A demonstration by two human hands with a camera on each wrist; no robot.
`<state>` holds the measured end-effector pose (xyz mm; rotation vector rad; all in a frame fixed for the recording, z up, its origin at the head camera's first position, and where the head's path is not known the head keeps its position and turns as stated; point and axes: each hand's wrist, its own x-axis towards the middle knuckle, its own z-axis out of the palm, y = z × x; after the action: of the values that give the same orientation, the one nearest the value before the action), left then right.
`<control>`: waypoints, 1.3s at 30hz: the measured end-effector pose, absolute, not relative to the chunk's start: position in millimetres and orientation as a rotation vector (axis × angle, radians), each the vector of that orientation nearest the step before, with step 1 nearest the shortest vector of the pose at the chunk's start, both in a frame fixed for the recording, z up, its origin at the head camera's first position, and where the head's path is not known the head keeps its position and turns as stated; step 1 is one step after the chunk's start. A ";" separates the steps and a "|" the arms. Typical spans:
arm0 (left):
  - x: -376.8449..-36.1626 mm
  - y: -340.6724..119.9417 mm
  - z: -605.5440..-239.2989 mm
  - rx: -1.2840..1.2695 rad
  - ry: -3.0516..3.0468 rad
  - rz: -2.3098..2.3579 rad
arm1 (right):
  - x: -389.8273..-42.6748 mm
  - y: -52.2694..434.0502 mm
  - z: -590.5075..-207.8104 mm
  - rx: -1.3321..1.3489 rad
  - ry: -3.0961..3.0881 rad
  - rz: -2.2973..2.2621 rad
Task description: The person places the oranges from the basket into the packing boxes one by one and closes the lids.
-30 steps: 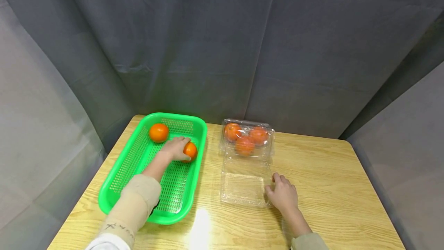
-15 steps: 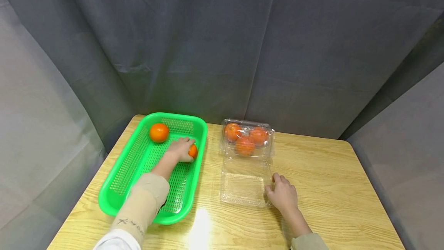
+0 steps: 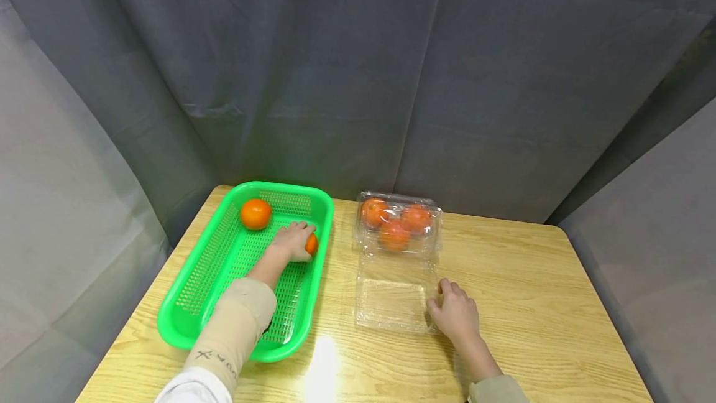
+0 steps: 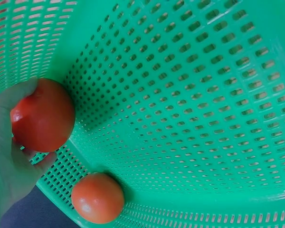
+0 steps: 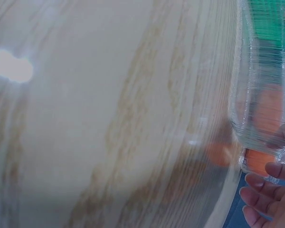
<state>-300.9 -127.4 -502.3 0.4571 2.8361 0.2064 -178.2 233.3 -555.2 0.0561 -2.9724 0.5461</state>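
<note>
My left hand (image 3: 292, 241) is inside the green basket (image 3: 325, 266), gripping a smooth round orange fruit (image 4: 45, 116). In the left wrist view the thumb lies on one side of it and fingers on the other. A second fruit of the same kind (image 3: 255, 214) rests at the basket's far left. My right hand (image 3: 457, 314) is by the right edge of the flap of a clear plastic clamshell (image 3: 393, 306); its fingers are loosely bent with nothing in them. Whether they touch the plastic I cannot tell. Three such fruits (image 3: 394, 235) sit in the clamshell's far half.
Both containers stand on a wooden table (image 3: 514, 278), the basket on the left and the clamshell to its right. Dark grey curtain (image 3: 313, 79) hangs behind the table, and lighter grey cloth (image 3: 61, 204) borders the left side.
The left hand has shifted slightly right and covers more of the fruit by the basket's right wall. My right hand and the clamshell have stayed put.
</note>
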 end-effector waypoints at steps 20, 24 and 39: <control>-301.8 -134.2 -499.4 0.397 2.869 0.392 | -179.0 231.7 -556.9 0.065 -2.973 0.539; -304.5 -135.7 -497.5 0.392 2.896 0.399 | -179.0 232.1 -557.4 0.063 -2.979 0.543; -302.9 -136.5 -457.0 0.479 3.077 0.483 | -178.5 230.2 -556.4 0.060 -2.964 0.548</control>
<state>-302.9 -136.5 -457.0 0.4790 3.0769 0.4830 -178.5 230.2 -556.4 0.0598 -2.9641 0.5485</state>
